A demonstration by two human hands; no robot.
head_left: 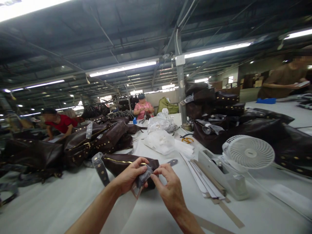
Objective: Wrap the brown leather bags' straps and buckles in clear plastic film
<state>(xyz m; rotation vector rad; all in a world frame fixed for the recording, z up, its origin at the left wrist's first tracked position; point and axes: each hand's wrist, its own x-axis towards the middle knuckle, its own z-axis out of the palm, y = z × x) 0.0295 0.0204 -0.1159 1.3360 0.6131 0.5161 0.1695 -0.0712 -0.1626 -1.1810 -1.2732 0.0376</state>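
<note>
My left hand (129, 177) is closed round a small dark piece wrapped in clear film (144, 177), held just above the white table (60, 201). My right hand (168, 185) pinches the same wrapped piece from the right with thumb and forefinger. Right behind both hands lies a dark brown leather bag (122, 162) with a gold zip and a studded strap (101, 169). A short dark tab (172, 162) sticks out beside the bag.
Piles of brown bags (97, 136) cover the left and the far right (255, 126). A white desk fan (248, 152), a tape dispenser (219, 169), paper strips (207, 182), plastic bags (161, 125) and orange scissors (187, 140) lie to the right. Three other people work at further tables.
</note>
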